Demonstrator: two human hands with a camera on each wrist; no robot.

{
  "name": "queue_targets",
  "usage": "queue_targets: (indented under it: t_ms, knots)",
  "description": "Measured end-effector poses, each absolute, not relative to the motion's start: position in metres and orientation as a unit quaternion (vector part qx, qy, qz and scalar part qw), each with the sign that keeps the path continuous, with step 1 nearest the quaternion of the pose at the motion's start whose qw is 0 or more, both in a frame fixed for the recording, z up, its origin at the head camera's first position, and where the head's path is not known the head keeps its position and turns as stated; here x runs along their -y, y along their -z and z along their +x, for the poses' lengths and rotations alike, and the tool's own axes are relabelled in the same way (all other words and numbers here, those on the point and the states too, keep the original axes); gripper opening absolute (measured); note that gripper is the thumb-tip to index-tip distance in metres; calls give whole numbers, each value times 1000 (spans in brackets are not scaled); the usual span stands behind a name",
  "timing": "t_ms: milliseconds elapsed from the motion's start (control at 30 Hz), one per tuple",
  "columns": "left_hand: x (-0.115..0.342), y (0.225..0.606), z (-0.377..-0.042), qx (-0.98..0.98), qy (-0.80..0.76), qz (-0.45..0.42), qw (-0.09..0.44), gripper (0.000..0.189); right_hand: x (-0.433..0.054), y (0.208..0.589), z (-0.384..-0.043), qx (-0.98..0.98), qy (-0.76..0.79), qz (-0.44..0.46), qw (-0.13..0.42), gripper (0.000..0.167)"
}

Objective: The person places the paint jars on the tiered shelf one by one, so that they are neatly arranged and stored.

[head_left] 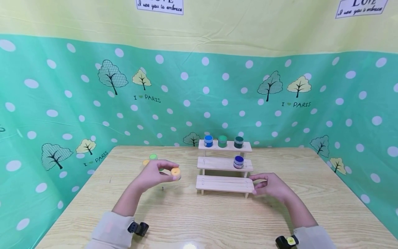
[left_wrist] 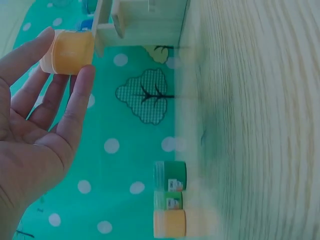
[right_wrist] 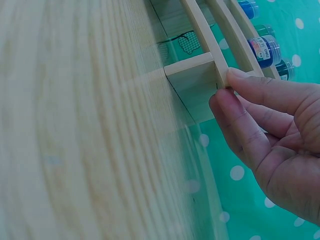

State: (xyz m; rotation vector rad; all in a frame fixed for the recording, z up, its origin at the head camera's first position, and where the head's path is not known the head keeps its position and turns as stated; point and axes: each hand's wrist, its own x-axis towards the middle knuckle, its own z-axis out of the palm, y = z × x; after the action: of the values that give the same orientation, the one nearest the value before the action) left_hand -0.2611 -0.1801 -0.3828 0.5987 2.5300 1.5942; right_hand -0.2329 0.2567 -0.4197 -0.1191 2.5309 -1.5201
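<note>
My left hand (head_left: 154,175) pinches a small orange paint jar (left_wrist: 73,52) between thumb and fingertips, above the table and left of a three-tier wooden stand (head_left: 224,183). At the stand's right end, my right hand (head_left: 271,187) grips the corner of the lowest shelf, with the thumb and fingers around its edge in the right wrist view. The top shelf holds a blue jar (head_left: 208,141), a green jar (head_left: 222,141) and a dark green jar (head_left: 238,142). A dark blue jar (head_left: 238,162) sits toward the right of the middle shelf. The lowest shelf bears no jar.
Behind my left hand, more jars stand on the wooden table (head_left: 186,221): an orange one (left_wrist: 170,223), a light green one (left_wrist: 172,200) and a darker green one (left_wrist: 172,176). A green and yellow patterned cloth (head_left: 205,86) hangs behind the table and along its sides.
</note>
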Motion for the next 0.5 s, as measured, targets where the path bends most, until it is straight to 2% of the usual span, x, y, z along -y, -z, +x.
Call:
queue_targets:
  t_ms: [500]
  knots:
    - [155,374,-256,-814,-533,228,33,40,-257,420,-232,-851,515,-38,98,58]
